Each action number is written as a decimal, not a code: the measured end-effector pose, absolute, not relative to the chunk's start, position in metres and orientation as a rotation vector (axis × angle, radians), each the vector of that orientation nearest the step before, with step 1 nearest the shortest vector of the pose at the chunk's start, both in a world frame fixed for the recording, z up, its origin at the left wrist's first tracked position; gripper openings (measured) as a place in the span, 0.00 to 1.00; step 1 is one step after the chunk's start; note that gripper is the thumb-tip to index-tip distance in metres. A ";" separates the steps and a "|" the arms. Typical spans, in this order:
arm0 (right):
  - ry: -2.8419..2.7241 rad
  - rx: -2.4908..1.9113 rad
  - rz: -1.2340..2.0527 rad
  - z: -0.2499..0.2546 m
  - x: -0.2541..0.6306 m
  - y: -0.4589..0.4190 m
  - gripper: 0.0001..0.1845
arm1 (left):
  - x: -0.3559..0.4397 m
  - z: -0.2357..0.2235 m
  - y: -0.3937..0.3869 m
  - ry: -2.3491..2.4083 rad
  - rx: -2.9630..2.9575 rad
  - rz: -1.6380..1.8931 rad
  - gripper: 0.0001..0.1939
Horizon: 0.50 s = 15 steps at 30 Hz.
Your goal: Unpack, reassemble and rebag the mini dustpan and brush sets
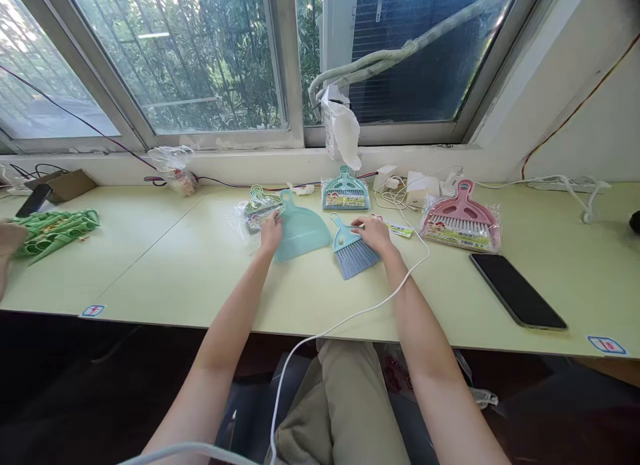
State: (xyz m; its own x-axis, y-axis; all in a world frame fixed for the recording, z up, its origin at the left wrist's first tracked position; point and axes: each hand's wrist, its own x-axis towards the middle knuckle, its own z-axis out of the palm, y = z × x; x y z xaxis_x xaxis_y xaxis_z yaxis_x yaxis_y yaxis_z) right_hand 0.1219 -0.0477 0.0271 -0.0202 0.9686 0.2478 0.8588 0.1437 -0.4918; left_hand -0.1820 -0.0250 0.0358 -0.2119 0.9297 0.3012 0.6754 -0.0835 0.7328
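A light teal dustpan (303, 230) lies on the table in front of me, its handle pointing toward the window. My left hand (271, 233) is closed at its left edge, with the fingertips partly hidden. To the right of the dustpan is a small hand brush (356, 253) with a teal handle and grey-blue bristles that point toward me. My right hand (373, 233) grips the brush's right side near the handle, fingers bent. Just beyond my left hand sits a green brush-and-dustpan set (260, 208) in clear plastic. A printed label card (399, 229) lies beyond my right wrist.
A wrapped teal set (345, 190) and a wrapped pink set (463, 218) stand farther back. A black phone (517, 290) rests at right. The white cable (350, 316) crosses my right forearm. At far left, another person's hand (11, 241) is by green rolled pieces (60, 230).
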 end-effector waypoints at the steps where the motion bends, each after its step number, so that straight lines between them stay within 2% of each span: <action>1: -1.885 -1.697 0.320 0.027 0.122 -0.047 0.09 | -0.184 0.037 -0.025 1.913 1.728 1.203 0.17; 5: -1.765 -1.584 0.362 0.030 0.118 -0.047 0.08 | -0.184 0.039 -0.025 1.872 1.722 1.254 0.18; 12: -1.825 -1.466 0.115 0.036 0.079 -0.058 0.08 | -0.151 0.033 -0.036 1.567 1.921 1.130 0.11; 15: -1.882 -1.424 -0.043 0.035 0.064 -0.064 0.08 | -0.139 0.027 -0.039 1.378 1.965 1.072 0.13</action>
